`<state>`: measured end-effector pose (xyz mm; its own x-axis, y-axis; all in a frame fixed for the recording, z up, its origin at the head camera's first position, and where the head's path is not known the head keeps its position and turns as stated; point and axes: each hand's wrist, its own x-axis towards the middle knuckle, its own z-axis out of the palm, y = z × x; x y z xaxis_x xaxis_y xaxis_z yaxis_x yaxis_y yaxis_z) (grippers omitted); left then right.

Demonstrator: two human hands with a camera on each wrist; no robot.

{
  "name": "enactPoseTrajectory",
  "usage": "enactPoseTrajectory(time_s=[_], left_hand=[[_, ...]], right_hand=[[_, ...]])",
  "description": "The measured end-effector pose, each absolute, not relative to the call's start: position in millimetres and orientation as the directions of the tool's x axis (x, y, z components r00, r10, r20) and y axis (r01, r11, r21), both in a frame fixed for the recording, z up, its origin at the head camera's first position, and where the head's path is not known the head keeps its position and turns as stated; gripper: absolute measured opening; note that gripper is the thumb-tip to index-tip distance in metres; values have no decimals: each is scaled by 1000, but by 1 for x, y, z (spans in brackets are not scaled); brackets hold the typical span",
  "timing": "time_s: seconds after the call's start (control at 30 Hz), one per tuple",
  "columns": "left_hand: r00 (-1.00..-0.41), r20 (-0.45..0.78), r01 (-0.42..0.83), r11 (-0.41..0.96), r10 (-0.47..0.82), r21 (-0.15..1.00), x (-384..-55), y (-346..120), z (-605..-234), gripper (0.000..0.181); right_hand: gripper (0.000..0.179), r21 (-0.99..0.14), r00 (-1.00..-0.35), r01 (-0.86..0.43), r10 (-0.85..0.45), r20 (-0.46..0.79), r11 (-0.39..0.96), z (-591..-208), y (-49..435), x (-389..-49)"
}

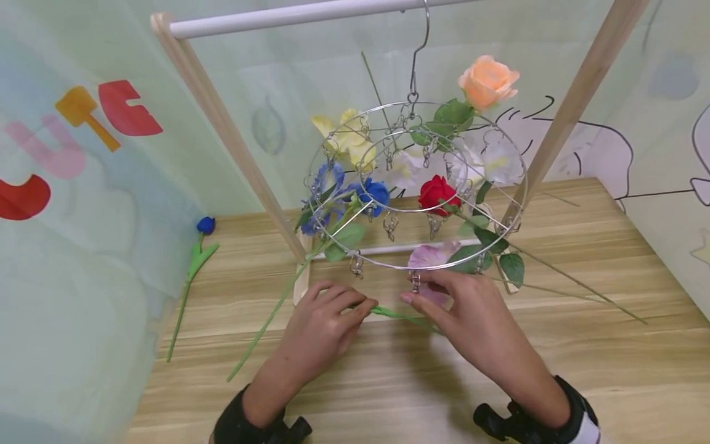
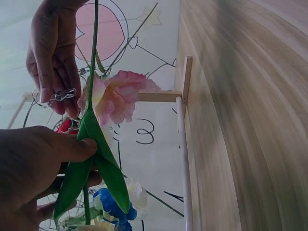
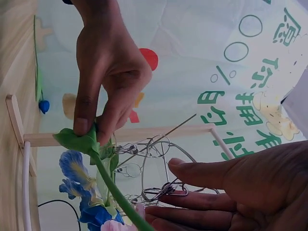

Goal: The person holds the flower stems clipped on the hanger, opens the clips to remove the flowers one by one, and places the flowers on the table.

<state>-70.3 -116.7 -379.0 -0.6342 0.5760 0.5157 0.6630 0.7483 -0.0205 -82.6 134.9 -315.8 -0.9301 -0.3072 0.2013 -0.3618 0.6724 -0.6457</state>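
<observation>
My left hand (image 1: 327, 317) pinches a green artificial flower stem (image 2: 94, 53) at its broad leaves (image 2: 108, 173). The stem runs rightward beneath my right hand (image 1: 479, 311); no bloom shows plainly on it. Thumb and fingers of the right hand hold a small metal clip (image 3: 168, 189) at the near rim of a round wire hanger (image 1: 383, 266). Just behind those fingers hangs a pink flower (image 2: 118, 96). Around the hanger are a red rose (image 1: 439, 194), blue flowers (image 1: 327, 191), a yellow flower (image 1: 349, 139), white flowers (image 1: 499, 163) and a peach rose (image 1: 488, 82).
The hanger's hook (image 1: 415, 61) hangs from a white bar (image 1: 288, 16) on a wooden stand (image 1: 233, 142). A blue tulip (image 1: 206, 226) lies on the table at the left. Long stems (image 1: 577, 280) stick out to the right, and another stem (image 1: 266, 324) slants toward the front left.
</observation>
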Motion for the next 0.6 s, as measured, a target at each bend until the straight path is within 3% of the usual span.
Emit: enactPoseTrajectory(time_s=[0.27, 0.6], left_hand=[[-668, 499, 639, 769, 553, 4, -70, -129, -386, 29], [-661, 529, 631, 776, 532, 7, -74, -151, -397, 32]], right_hand=[[24, -618, -920, -389, -316, 230, 683, -316, 135, -82], [22, -602, -923, -383, -311, 226, 700, -314, 134, -80]])
